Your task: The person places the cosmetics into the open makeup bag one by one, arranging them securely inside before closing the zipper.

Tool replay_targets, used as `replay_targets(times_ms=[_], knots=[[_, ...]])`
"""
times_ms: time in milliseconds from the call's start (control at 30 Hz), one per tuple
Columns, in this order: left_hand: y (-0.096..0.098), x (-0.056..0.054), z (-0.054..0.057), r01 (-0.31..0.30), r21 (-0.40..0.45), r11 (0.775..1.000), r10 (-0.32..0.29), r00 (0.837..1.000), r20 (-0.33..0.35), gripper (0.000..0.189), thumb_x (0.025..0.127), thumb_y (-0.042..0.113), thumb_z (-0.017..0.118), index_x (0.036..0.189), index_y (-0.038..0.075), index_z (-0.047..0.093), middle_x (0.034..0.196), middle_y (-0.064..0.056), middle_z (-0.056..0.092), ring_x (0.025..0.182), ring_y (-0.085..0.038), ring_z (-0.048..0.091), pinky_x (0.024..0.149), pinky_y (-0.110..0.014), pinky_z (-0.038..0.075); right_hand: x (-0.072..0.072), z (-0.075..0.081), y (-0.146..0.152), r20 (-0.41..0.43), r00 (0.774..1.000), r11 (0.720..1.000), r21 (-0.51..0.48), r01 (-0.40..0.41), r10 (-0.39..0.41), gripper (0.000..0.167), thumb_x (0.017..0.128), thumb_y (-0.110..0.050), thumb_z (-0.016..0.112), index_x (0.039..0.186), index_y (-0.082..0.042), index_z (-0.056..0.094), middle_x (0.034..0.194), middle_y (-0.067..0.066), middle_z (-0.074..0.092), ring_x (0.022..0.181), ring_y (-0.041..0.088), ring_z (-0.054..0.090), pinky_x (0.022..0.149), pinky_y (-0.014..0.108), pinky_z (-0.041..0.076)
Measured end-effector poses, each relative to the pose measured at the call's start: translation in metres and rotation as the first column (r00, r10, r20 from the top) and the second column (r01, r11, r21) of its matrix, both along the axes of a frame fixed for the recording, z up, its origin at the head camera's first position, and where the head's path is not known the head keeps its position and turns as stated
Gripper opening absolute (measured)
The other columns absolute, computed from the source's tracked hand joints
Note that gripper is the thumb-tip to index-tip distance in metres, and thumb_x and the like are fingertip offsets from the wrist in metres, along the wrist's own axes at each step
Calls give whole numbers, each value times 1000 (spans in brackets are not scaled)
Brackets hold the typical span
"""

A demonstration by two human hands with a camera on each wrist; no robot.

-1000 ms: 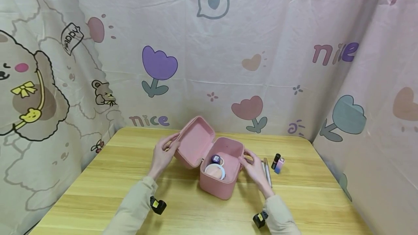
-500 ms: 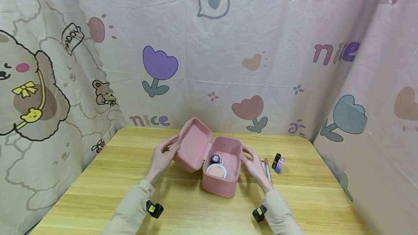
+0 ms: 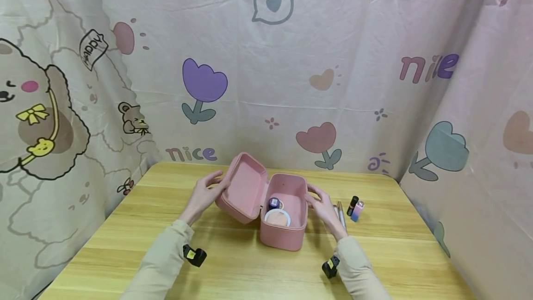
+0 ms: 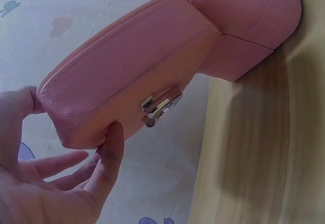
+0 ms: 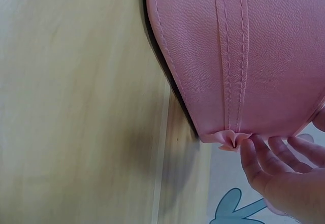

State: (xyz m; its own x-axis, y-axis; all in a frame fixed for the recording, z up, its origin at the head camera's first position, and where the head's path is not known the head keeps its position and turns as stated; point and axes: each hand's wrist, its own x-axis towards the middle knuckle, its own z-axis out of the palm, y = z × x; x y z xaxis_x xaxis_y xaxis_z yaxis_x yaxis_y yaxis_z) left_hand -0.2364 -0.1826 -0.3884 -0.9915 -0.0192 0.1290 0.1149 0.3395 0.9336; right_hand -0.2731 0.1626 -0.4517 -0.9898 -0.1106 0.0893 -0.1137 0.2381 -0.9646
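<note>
A pink cosmetic case (image 3: 282,239) stands on the table with its lid (image 3: 246,186) swung out to the left. Inside lie a round, white-rimmed powder compact (image 3: 277,218) and a small dark jar (image 3: 274,203), which partly covers another round item. My left hand (image 3: 205,196) holds the lid's outer edge between thumb and fingers; in the left wrist view a gold-coloured buckle (image 4: 161,106) sits on the lid's outside. With the thumb by the rim, my right hand (image 3: 324,205) grips the right wall, its fingers (image 5: 269,158) along the outside near a small bow (image 5: 231,138).
Right of the case, a black tube (image 3: 352,202) and a pink-and-blue tube (image 3: 357,212) stand close together. Slim stick-like items (image 3: 341,214) lie partly behind my right hand. A printed curtain (image 3: 266,82) borders the wooden table (image 3: 233,272) at the back and sides.
The case has turned slightly and its body has shifted a little right. The lid has tilted further left and down with my left hand. My right hand keeps hold of the wall.
</note>
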Motion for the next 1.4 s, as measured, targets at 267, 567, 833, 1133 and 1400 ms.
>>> replay_targets(times_ms=[267, 567, 833, 1133, 1400], knots=[[-2, -1, 0, 9, -23, 1000, -10, 1000, -24, 48, 97, 23, 65, 137, -2, 58, 132, -24, 62, 115, -31, 62, 90, -23, 51, 2, 0, 2, -12, 1000, 1000, 8, -11, 11, 50, 107, -17, 47, 150, 5, 38, 154, 28, 41, 138, 45, 46, 107, 54, 48], [-1, 3, 2, -6, -39, 999, 5, 999, -33, 47, 95, 18, 66, 137, -2, 58, 131, -25, 63, 100, -20, 65, 81, -20, 52, 9, -2, 22, -145, 972, 896, 382, 227, -185, 49, 98, -20, 59, 140, 5, 52, 122, 25, 67, 107, 41, 69, 89, 48, 58], [-1, 5, 2, 4, -18, 1000, -4, 1000, -20, 50, 95, 19, 67, 138, -3, 56, 132, -26, 62, 95, -18, 66, 79, -20, 52, 18, 0, 45, -207, 963, 690, 671, 270, -175, 42, 90, -19, 67, 119, 11, 63, 101, 26, 72, 83, 32, 70, 76, 49, 58], [-3, 3, 0, 5, -9, 1000, -5, 1000, 3, 49, 95, 20, 66, 139, -1, 57, 132, -25, 61, 92, -16, 66, 75, -21, 53, 20, -4, 52, -149, 978, 633, 745, 210, -150, 26, 85, -7, 67, 68, -9, 48, 61, 2, 42, 55, 16, 44, 50, 26, 37], [-3, 3, -1, 5, -11, 1000, -5, 1000, 3, 49, 95, 20, 66, 139, -1, 57, 132, -24, 62, 95, -16, 66, 77, -20, 53, 17, -9, 54, -159, 980, 595, 779, 198, -118, 15, 82, 0, 67, 70, -4, 57, 61, 5, 48, 55, 18, 48, 50, 27, 38]])
